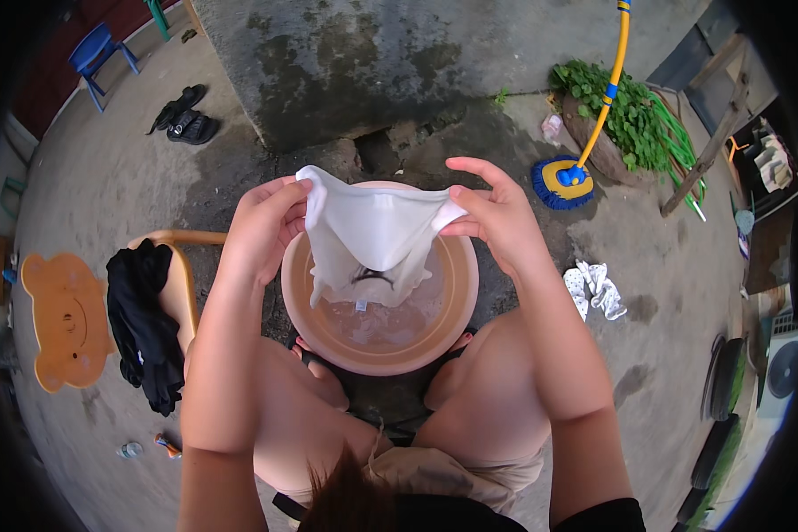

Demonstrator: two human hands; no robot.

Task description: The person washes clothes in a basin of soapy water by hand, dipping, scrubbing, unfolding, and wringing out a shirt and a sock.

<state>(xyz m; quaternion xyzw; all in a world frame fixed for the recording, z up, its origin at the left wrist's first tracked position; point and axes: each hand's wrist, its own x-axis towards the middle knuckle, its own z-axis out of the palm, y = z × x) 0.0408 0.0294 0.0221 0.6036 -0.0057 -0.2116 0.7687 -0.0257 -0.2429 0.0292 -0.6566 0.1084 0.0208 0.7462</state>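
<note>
Pinching cloth (372, 226) by opposite edges with left fingers (294, 191) and right fingers (473, 203); best to tension evenly, without overstretching, directly over basin (381, 362) to catch drips.

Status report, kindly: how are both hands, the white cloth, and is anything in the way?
Left hand, right hand both gripping white cloth. Cloth stretched over basin. No obstacle seen between hands.

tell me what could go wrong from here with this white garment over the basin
The white garment is held only at its edges by the left hand and right hand, so it might slip into the basin. Splashes could reach the feet close beside it. The black garment draped on the bear-faced chair might slide off.
</note>
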